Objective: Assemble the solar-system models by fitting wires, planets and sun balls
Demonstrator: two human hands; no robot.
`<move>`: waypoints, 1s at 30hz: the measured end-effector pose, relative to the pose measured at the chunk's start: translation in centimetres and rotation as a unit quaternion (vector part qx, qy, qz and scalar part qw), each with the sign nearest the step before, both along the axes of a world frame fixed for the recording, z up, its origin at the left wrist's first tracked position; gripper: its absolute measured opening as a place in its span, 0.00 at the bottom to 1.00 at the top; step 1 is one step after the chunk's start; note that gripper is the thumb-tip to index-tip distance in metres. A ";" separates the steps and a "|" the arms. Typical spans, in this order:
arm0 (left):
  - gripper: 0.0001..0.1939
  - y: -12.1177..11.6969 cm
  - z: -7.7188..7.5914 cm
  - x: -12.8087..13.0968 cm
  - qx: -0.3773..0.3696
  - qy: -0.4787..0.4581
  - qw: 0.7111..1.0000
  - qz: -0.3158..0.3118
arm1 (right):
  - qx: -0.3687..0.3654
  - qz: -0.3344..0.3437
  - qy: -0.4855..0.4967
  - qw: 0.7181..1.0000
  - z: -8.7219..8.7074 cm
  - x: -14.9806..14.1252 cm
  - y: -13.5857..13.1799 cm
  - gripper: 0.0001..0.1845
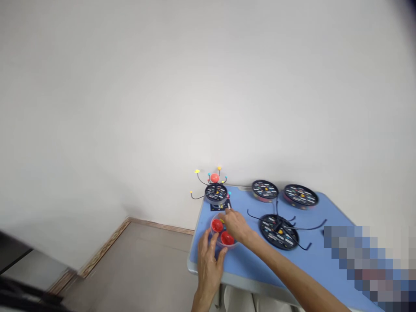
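Note:
My left hand [209, 260] curls its fingers around the near left side of a clear plastic container [232, 245]. Two red half-spheres [227, 237] lie inside, with small yellow and blue pieces partly visible by them. Over the container's far right rim reaches my right hand [234, 223], its fingers bent down and closed; their tips, and whatever they hold, are hidden. Just behind stands a solar system model [216, 193], with a red ball on top and small coloured balls on curved arms. A printed dark card [214, 207] lies under it.
On the blue table [247, 264], a black disc base with bent rods [279, 232] lies right of my right forearm. Two more printed round bases [264, 190] sit along the back edge near the wall. A pixelated patch [373, 264] covers the right side.

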State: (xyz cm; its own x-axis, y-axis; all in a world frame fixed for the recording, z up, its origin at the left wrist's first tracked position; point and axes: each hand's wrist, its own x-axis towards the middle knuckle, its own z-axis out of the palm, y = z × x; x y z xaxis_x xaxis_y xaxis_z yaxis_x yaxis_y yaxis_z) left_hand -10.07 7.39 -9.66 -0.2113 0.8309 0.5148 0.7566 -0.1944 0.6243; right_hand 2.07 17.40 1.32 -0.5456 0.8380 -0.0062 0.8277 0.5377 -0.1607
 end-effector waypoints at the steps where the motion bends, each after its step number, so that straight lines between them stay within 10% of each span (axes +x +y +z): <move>1: 0.21 0.2 -0.3 -0.1 0.013 0.001 1.000 0.001 | -0.006 -0.007 -0.005 1.000 -0.1 -0.3 0.0 0.14; 12: 0.20 1.1 -0.6 -0.4 0.062 0.001 0.998 -0.005 | -0.064 -0.073 0.166 0.981 0.1 0.2 -0.1 0.15; 20: 0.20 0.3 0.0 0.1 0.040 0.023 0.999 0.010 | -0.115 -0.044 0.437 0.891 1.5 7.2 -5.4 0.14; 26: 0.20 0.2 -0.1 0.0 0.028 0.029 0.999 0.012 | -0.299 -0.127 0.715 0.619 -0.6 10.9 -10.0 0.18; 30: 0.20 0.4 -0.2 -0.2 0.036 0.032 0.999 0.013 | -0.353 -0.153 0.765 0.517 -1.7 11.5 -10.9 0.19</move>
State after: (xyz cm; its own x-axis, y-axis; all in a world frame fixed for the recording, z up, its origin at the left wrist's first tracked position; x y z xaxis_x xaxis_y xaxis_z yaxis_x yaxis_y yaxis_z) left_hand -10.31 7.79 -9.91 -0.1972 0.7864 0.5854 0.7998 -0.2162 0.5599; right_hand 13.58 6.46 -0.37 -0.2071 0.9702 -0.1261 -0.5292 -0.2195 -0.8196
